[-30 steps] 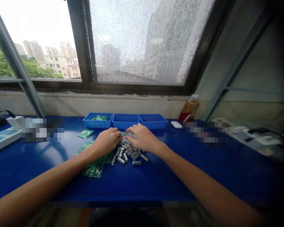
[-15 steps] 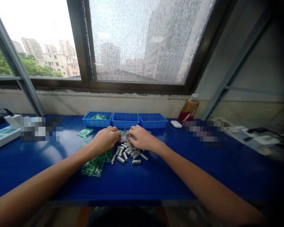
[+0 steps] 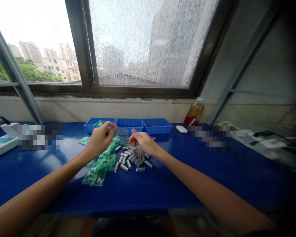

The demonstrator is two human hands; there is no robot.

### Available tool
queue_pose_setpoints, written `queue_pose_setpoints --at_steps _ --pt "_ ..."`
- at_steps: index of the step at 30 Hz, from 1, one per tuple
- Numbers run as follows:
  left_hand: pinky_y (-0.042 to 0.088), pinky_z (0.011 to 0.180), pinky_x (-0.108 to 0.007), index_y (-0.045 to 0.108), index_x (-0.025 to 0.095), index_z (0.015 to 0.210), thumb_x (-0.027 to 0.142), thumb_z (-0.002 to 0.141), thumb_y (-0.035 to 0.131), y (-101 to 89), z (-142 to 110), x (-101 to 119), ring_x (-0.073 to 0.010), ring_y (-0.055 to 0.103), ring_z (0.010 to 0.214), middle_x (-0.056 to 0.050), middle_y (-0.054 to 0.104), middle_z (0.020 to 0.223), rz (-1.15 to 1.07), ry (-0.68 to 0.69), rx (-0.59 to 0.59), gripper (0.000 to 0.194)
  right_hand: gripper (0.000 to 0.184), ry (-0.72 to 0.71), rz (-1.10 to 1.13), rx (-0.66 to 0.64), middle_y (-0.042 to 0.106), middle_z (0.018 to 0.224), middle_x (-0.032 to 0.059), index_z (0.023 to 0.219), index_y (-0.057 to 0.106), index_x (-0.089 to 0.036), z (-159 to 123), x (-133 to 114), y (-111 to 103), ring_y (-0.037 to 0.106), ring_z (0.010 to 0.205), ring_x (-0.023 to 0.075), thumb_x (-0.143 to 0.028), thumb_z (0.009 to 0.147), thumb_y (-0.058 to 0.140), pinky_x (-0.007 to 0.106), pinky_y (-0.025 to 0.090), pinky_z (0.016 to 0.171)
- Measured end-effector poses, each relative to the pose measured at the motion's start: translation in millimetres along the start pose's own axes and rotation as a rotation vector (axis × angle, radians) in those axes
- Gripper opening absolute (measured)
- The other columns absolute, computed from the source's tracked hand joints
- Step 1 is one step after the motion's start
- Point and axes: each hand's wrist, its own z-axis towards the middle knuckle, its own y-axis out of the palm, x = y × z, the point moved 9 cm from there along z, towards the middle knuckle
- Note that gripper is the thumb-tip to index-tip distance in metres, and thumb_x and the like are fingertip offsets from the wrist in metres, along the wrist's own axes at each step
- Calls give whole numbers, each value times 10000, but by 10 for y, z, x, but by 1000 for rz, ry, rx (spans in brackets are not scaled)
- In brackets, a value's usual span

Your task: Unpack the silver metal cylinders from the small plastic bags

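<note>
A clear bag [image 3: 123, 132] shows between the hands, beyond the metal cylinders [image 3: 140, 169]: the hands have just drawn apart, seemingly freeing it from the pile. The left hand [image 3: 102, 137] pinches its left edge, fingertips nearly together; the right hand [image 3: 146, 143] curls loosely, its hold unclear. The far-right bottle [image 3: 194, 113] has an unreadable label.

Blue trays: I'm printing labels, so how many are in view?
3, in a row below the window: the left tray, holding green packets and partly behind the left hand; the middle tray; the right tray. None seems fully hidden.
</note>
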Motion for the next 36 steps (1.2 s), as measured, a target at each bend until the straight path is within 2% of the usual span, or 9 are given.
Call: queue_pose_setpoints --at_steps 3,6,11,17,22,26,30,33,36 --pt "408 537 -200 505 158 859 288 879 421 20 -42 137 -97 556 551 11 596 625 -79 109 -2 156 622 148 303 -38 515 509 10 642 608 -135 -11 93 82 450 451 93 -632 814 276 228 298 463" --pt "444 638 -225 520 161 872 249 878 422 28 -89 255 -121 602 699 -31 645 783 -16 231 6 132 441 164 424 30 519 531 -5 682 600 -135 -17 75 30 436 449 80 -545 765 458 214 281 447" --pt "459 716 -260 573 167 896 247 866 438 141 -114 316 -137 595 775 -44 647 847 12 327 -109 159 206 -12 196 255 513 564 -22 706 556 -163 -70 -98 -234 451 501 96 -364 747 539 224 339 496" --pt "480 633 -284 623 139 807 385 905 299 295 -69 28 -165 584 748 -76 647 828 -337 -58 -229 418 202 -431 -576 272 595 723 42 828 616 -184 -243 -553 -170 522 677 145 -258 852 429 272 385 677" --pt "442 565 -240 607 124 749 388 847 446 371 -79 -132 -128 546 633 -51 625 731 -530 -245 -224 324 236 -524 -697 213 605 805 66 904 623 -175 -280 -594 -56 534 782 167 -199 862 391 283 394 736" --pt "413 548 -229 606 127 786 349 817 501 236 -40 -139 -116 528 612 -34 618 716 -395 -182 -90 247 218 -406 -486 206 596 795 47 853 632 -173 -196 -478 -106 532 752 144 -119 793 429 258 401 688" --pt "427 611 -254 611 156 828 299 824 514 36 -56 97 -138 547 701 -39 615 768 -98 101 63 173 274 -77 -45 99 553 585 2 723 624 -144 -70 -162 -72 462 512 97 -358 809 477 222 335 494" --pt "440 709 -287 621 179 849 255 844 505 50 -142 355 -153 539 784 -50 599 816 24 364 47 138 437 108 287 51 501 505 -11 618 576 -138 -58 2 32 414 436 72 -497 811 417 211 289 440" --pt "440 754 -307 621 189 901 234 851 504 148 -201 456 -157 528 820 -54 585 868 71 469 -25 135 323 185 409 151 462 477 -38 550 506 -154 -55 82 -30 389 416 58 -417 734 544 201 273 425"
